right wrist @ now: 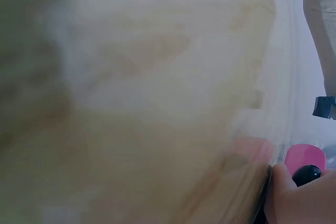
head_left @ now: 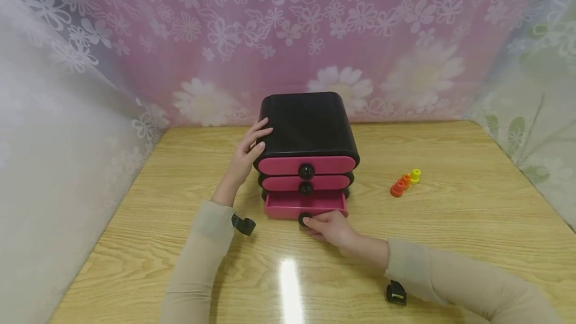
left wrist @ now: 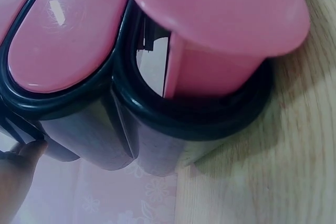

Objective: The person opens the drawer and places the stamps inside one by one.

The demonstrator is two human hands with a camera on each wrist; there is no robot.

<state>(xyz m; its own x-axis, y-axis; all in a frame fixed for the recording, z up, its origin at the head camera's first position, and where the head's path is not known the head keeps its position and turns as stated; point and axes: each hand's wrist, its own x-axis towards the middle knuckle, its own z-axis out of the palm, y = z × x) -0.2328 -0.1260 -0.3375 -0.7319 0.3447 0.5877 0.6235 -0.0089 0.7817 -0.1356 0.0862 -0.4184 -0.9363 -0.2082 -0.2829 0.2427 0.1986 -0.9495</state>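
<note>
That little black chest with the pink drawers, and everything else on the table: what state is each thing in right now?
Bottom drawer: pulled partly out.
Middle drawer: closed.
Top drawer: closed.
Black chest: upright on the wooden table.
Left hand: resting against the chest's side, fingers fairly straight.
Right hand: pinching the bottom drawer's knob.
Coloured pieces: lying in a row, untouched.

wooden table (head_left: pixel 450 224) carries a drawer cabinet (head_left: pixel 307 134) and colourful spools (head_left: pixel 405 182).
</note>
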